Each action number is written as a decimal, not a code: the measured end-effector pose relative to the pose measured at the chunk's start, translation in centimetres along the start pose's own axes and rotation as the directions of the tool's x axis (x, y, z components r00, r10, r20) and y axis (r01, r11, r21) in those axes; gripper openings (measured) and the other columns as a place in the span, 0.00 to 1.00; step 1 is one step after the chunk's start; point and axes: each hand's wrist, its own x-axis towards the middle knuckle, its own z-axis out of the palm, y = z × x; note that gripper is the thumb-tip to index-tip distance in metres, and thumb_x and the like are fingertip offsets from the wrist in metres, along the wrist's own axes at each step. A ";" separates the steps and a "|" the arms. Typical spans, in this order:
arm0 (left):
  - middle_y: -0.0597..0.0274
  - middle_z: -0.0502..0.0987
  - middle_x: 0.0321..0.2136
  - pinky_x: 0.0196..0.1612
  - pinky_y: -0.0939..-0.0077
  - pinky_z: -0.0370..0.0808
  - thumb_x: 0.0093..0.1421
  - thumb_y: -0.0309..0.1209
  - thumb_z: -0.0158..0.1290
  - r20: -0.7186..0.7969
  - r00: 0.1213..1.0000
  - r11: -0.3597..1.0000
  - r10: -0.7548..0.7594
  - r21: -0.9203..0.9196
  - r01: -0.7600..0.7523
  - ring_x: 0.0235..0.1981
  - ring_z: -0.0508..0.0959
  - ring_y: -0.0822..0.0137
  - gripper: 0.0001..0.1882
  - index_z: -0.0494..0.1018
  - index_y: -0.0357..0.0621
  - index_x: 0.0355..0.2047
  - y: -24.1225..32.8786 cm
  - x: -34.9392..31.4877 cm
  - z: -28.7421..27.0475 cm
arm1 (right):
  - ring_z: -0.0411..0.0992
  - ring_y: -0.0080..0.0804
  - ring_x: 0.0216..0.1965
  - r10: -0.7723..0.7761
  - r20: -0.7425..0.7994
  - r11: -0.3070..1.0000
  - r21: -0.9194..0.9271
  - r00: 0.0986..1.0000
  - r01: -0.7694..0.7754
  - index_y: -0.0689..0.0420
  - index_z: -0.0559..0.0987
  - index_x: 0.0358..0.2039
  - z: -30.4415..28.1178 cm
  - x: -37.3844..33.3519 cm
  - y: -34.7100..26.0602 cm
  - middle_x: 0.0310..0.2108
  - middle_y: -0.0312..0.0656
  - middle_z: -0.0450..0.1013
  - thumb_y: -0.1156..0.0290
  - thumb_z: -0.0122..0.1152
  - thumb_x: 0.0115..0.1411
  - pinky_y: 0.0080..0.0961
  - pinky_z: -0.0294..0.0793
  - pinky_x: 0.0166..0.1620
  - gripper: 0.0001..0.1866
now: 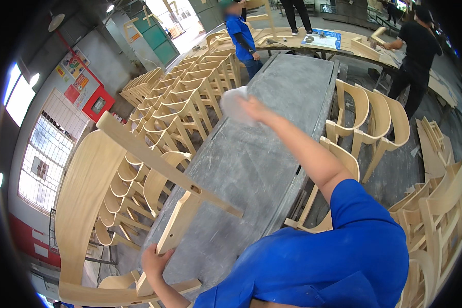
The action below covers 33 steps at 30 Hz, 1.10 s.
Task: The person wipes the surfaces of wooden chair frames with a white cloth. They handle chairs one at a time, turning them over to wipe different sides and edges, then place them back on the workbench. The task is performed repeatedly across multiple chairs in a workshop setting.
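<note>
My left hand (155,260) grips a leg of an unfinished pale wooden chair (95,195) that lies tilted at the near left end of a long grey workbench (272,128). My right hand (254,109) is stretched out over the middle of the bench and is shut on a white cloth (234,105), which looks blurred. The chair's curved back faces left, and its legs cross above the bench top.
Rows of several unfinished chairs (185,97) line the left of the bench; more chairs (369,118) stand at its right. A person in blue (243,38) stands at the far end. Another person in black (416,56) works at a curved table (344,41).
</note>
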 end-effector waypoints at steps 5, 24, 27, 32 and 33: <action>0.50 0.77 0.21 0.30 0.64 0.71 0.35 0.39 0.67 0.014 0.999 0.998 -0.049 0.031 0.048 0.26 0.77 0.51 0.21 0.77 0.38 0.27 0.4 0.0 0.1 | 0.74 0.40 0.40 -0.005 -0.168 1.000 -0.019 0.986 0.002 0.63 0.73 0.47 -4.8 0.9 8.4 0.41 0.49 0.75 0.59 0.50 0.59 0.33 0.73 0.42 0.22; 0.50 0.78 0.21 0.30 0.66 0.73 0.36 0.38 0.66 0.015 0.999 1.000 -0.028 0.010 0.028 0.25 0.79 0.54 0.21 0.77 0.38 0.28 0.7 0.1 0.4 | 0.71 0.46 0.47 0.438 0.190 0.897 -0.024 0.879 -0.442 0.67 0.68 0.52 4.1 -9.6 23.9 0.47 0.55 0.71 0.60 0.46 0.60 0.36 0.69 0.49 0.26; 0.50 0.78 0.21 0.30 0.66 0.72 0.35 0.39 0.66 -0.005 1.000 1.000 -0.022 0.002 0.022 0.24 0.78 0.53 0.20 0.78 0.39 0.28 0.8 0.0 0.4 | 0.70 0.42 0.48 0.443 0.206 0.896 -0.108 0.872 -0.430 0.63 0.69 0.52 4.2 -10.4 24.1 0.48 0.50 0.71 0.59 0.48 0.61 0.34 0.68 0.49 0.24; 0.50 0.77 0.21 0.29 0.65 0.72 0.35 0.41 0.66 -0.023 0.999 0.998 -0.039 0.058 0.040 0.24 0.78 0.52 0.20 0.77 0.39 0.26 1.0 -0.1 0.5 | 0.70 0.41 0.48 0.448 0.246 0.891 -0.202 0.859 -0.407 0.63 0.69 0.51 5.1 -12.8 25.6 0.47 0.50 0.72 0.60 0.49 0.60 0.34 0.69 0.49 0.24; 0.49 0.77 0.20 0.29 0.65 0.72 0.35 0.41 0.66 -0.021 0.999 0.998 -0.029 0.049 0.030 0.24 0.78 0.52 0.21 0.77 0.39 0.26 1.1 0.0 0.6 | 0.70 0.41 0.48 0.436 0.259 0.897 -0.195 0.862 -0.396 0.63 0.70 0.51 5.3 -13.3 26.1 0.46 0.50 0.72 0.60 0.49 0.60 0.34 0.69 0.49 0.24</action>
